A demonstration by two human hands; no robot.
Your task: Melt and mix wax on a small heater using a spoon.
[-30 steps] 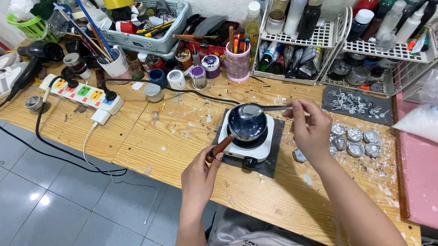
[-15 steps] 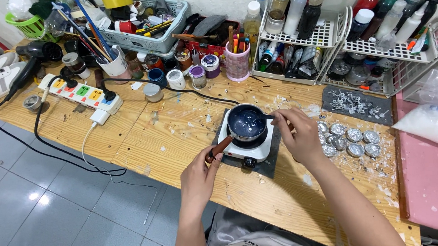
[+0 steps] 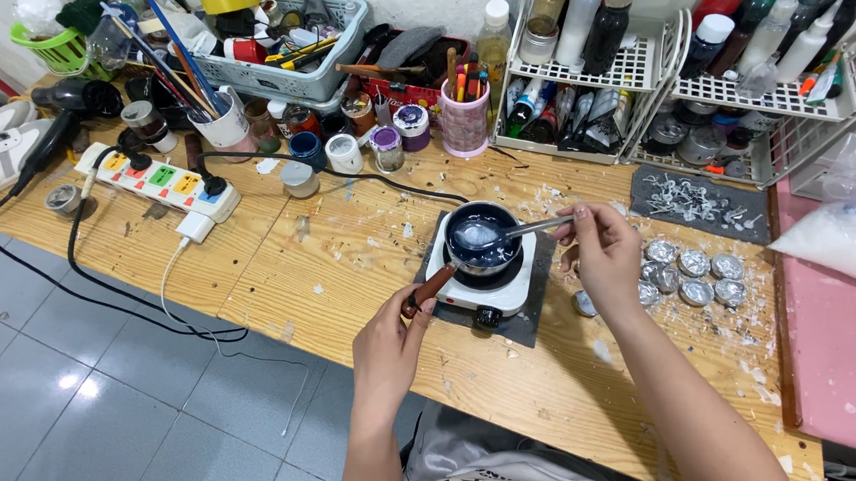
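Currently the left hand [image 3: 390, 351] is closing its fingertips around the brown wooden handle [image 3: 429, 288] of a small dark saucepan [image 3: 483, 239], apparently steadying the vessel so it does not turn or slide. The saucepan is sitting squarely on a compact white electric hotplate [image 3: 489, 283], which is resting on a dark mat [image 3: 534, 305] laid over the wooden table [image 3: 349, 266], presumably shielding the wood from heat and drips.

The right hand [image 3: 605, 255] is pinching the stem of a metal spoon [image 3: 507, 231] between thumb and fingers, gripped near the far end, probably keeping the skin away from the heat. The spoon's bowl is lying inside the pan, carrying a pale whitish lump against dark bluish liquid; whether the bowl is touching the liquid cannot be told.

Just to the right of that hand, a cluster of small foil cups [image 3: 695, 274] is standing on the table within easy reach. Beyond them, a grey slab [image 3: 694, 201] is holding many small wicks with metal tabs. White flecks are scattered across the table around the hotplate. A power strip [image 3: 158, 182] is lying well to the left.
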